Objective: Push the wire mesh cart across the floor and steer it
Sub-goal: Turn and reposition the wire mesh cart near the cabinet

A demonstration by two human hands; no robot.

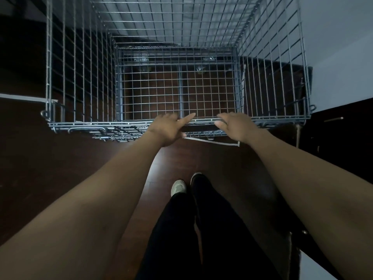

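Observation:
A grey wire mesh cart [80, 77] stands right in front of me, seen from above, with nothing in its basket. Its near top rim [203, 120] runs across the middle of the view. My left hand [167, 128] rests on that rim just left of centre, fingers over the bar, index finger stretched along it and thumb underneath. My right hand [236, 126] grips the same rim a little to the right, fingers curled over the bar and thumb below. Both arms are held out nearly straight.
The floor [60, 168] is dark reddish wood with white tape lines [212, 142] under the cart's near edge and at the left. A pale wall [339, 47] runs close along the cart's right side. Dark furniture [343, 138] stands at my right. My legs and shoes [178, 187] are below.

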